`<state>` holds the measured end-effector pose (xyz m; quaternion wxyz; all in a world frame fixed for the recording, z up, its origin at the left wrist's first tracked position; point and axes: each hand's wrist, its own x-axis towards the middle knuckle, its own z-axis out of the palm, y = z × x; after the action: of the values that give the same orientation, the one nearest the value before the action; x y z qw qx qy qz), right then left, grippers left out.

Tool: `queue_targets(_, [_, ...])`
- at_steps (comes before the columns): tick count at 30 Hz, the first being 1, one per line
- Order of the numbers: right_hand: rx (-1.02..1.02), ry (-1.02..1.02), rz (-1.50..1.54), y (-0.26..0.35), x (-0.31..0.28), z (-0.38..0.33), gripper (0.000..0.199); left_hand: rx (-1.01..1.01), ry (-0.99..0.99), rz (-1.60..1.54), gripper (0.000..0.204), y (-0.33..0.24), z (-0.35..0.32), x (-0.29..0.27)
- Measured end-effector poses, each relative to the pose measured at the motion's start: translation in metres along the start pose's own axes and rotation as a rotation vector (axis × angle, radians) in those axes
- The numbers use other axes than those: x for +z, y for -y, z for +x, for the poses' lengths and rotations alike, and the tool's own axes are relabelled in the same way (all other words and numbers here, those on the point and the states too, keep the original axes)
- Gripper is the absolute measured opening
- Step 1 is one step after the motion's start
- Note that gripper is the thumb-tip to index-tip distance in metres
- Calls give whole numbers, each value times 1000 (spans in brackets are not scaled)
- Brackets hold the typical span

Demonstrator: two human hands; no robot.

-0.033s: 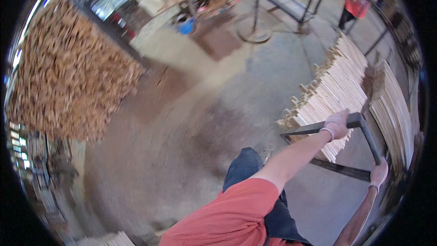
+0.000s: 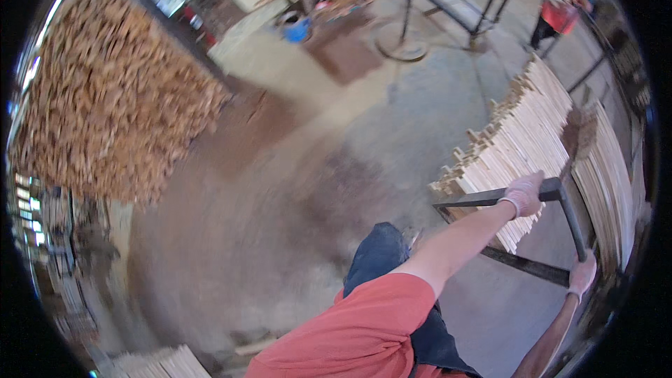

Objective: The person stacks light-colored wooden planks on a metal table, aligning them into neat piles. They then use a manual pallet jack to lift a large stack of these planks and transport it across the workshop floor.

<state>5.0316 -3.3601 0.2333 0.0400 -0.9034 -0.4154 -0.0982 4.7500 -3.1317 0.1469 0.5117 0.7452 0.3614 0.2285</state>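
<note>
Wearing a light glove, my left hand (image 2: 523, 194) is wrapped round the upper corner of a dark metal frame (image 2: 572, 220), which looks like a cart's handle end. My right hand (image 2: 582, 274), also gloved, grips the same frame lower down at the right. Its fingers are partly hidden by the bar. Just beyond the frame lies a long stack of pale wooden strips (image 2: 518, 133) with uneven ends along its left side. Whether the stack rests on the frame's lower bars I cannot tell.
A second wood stack (image 2: 605, 182) runs along the right. A big heap of wood pieces (image 2: 112, 98) fills the left. Farther off are a blue bucket (image 2: 297, 29), a post on a round base (image 2: 402, 49), a metal rack (image 2: 455, 10) and another person (image 2: 560, 14).
The view has turned slightly, so the far surroundings sit a little farther right. Both hands keep their hold on the metal frame.
</note>
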Motion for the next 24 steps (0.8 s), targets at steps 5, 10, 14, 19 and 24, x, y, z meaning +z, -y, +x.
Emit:
queue_targets(5, [-98,121,28,-55,-45,50,18,-94,26,26,48,-79,27,6])
queue_targets(10, [-111,49,-89,-39,-45,15,21,12,30,-33,54,-42,3,-6])
queue_targets(14, [-48,165,-155,51,-81,52,30,50,11,-132,63,-54,21,-44])
queue_targets(19, [56,220,-276,62,-148,49,16,106,40,-171,60,-68,29,-58])
queue_targets(24, [96,93,-94,70,-118,33,22,79,294,-335,45,-38,48,-21])
